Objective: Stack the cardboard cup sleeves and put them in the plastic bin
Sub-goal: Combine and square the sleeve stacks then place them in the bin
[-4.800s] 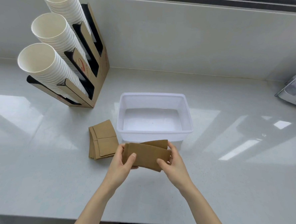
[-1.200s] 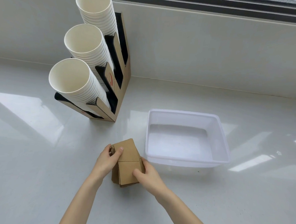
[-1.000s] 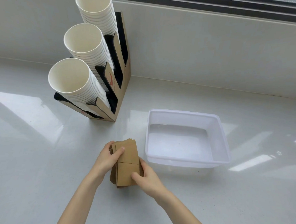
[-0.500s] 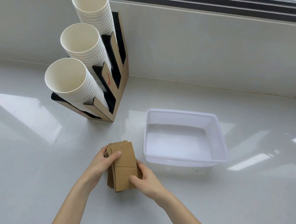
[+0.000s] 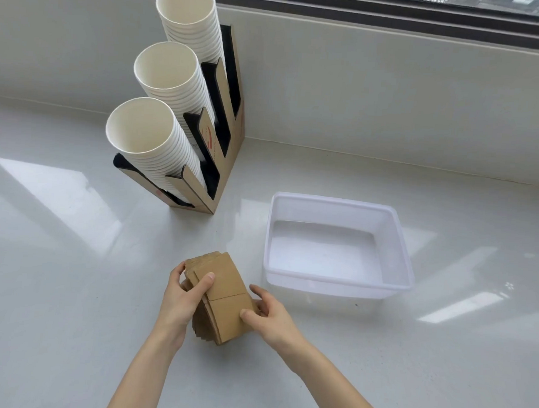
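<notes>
A stack of flat brown cardboard cup sleeves [image 5: 224, 299] rests on the white counter [image 5: 67, 286], just left of the translucent plastic bin [image 5: 398, 243], which is empty. My left hand [image 5: 182, 296] grips the stack's left side, thumb on the top sleeve. My right hand [image 5: 269, 317] holds the stack's right and near edge, thumb on top. The sleeves are roughly lined up, with edges fanned slightly at the near end.
A cardboard cup holder [image 5: 225, 131] with three slanted stacks of white paper cups [image 5: 146, 133] stands at the back left, against the wall ledge. The bin sits right of it, near the counter's middle.
The two groups of sleeves have been brought together into one stack left of the bin. Both hands have squared it up and turned it slightly over the last second.
</notes>
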### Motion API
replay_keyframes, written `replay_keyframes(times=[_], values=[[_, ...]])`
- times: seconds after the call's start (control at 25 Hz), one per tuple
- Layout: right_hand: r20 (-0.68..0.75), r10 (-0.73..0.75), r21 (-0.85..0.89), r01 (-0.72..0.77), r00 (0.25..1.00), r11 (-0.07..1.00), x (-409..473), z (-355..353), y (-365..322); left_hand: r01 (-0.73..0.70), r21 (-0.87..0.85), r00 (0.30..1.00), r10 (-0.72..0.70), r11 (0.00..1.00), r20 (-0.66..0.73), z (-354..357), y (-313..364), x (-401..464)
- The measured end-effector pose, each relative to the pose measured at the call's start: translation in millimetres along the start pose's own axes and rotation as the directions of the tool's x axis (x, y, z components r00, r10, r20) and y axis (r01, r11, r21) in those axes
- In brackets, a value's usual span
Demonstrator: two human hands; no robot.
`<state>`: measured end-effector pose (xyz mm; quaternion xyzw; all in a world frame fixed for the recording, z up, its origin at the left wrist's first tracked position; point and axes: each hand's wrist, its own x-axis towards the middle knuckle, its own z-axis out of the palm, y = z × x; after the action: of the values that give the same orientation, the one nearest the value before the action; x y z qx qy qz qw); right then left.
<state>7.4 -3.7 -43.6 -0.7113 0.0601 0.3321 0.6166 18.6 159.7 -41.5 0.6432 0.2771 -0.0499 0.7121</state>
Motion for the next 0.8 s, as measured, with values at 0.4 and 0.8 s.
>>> replay_keyframes(times=[0.4, 0.8], values=[[0.228, -0.028, 0.359, -0.058, 0.973, 0.931, -26.1, 1.8, 8.1, -0.013, -0.337, 1.000, 0.016, 0.941, 0.006, 4.3, -3.2, -31.6], [-0.011, -0.143, 0.193, 0.142, 0.990, 0.971, -52.9, -44.5, 22.8, -0.050, -0.155, 0.940, 0.099, 0.987, 0.327, 17.1, -10.0, -62.7]])
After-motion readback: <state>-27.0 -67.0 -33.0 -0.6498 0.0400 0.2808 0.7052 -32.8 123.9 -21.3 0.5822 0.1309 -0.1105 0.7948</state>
